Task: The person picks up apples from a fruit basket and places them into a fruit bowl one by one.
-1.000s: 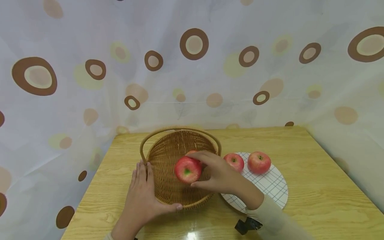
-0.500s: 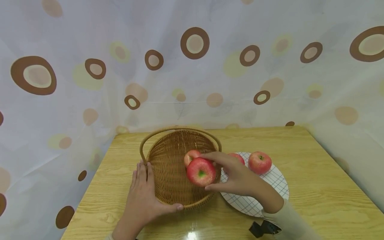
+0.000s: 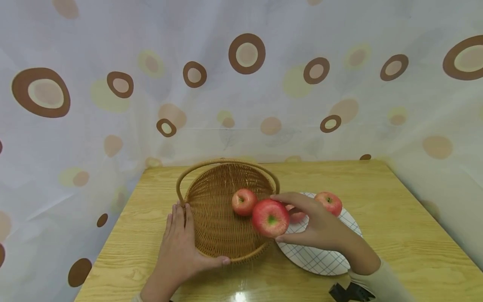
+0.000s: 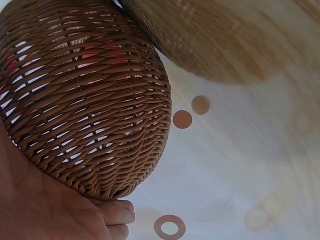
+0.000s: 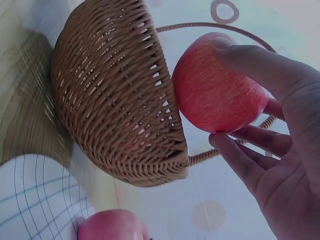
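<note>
Apple (image 3: pixel 268 219) at R side of basket (image 3: pixel 211 228), we grip it w/ R hand (image 3: pixel 326 228). Our L hand (image 3: pixel 179 248) outstretched against basket's L side. 2nd apple (image 3: pixel 243 202) inside.

No readable text, labels, brands, numbers or signs.
</note>
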Available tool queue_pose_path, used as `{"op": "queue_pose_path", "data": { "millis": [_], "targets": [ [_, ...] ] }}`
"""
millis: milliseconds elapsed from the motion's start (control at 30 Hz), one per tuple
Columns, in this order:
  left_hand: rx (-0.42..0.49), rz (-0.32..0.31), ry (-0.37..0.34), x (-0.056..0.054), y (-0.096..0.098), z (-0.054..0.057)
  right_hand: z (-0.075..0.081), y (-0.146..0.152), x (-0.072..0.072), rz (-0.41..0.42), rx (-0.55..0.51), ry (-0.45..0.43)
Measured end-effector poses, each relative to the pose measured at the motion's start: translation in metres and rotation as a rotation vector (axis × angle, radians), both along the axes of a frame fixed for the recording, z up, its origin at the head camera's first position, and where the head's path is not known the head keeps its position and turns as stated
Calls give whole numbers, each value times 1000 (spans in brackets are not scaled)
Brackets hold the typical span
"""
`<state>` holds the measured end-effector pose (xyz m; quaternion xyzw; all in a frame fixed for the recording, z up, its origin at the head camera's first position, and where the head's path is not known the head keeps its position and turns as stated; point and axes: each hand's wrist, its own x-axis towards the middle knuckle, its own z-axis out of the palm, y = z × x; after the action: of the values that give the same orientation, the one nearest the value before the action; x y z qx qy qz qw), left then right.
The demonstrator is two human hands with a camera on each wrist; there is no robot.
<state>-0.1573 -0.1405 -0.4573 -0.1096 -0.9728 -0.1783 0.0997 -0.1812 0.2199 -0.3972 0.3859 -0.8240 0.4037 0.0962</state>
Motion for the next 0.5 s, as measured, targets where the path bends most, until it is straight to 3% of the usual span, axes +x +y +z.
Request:
{"op": "queue_pose_path", "data": {
  "millis": [267, 500],
  "targets": [
    [1, -17, 19, 0, 0, 0, -4, 18, 3, 14, -25, -6],
    [-3, -13, 11, -1, -2, -1, -5, 30, 12, -69, -13, -70]
  ]
}}
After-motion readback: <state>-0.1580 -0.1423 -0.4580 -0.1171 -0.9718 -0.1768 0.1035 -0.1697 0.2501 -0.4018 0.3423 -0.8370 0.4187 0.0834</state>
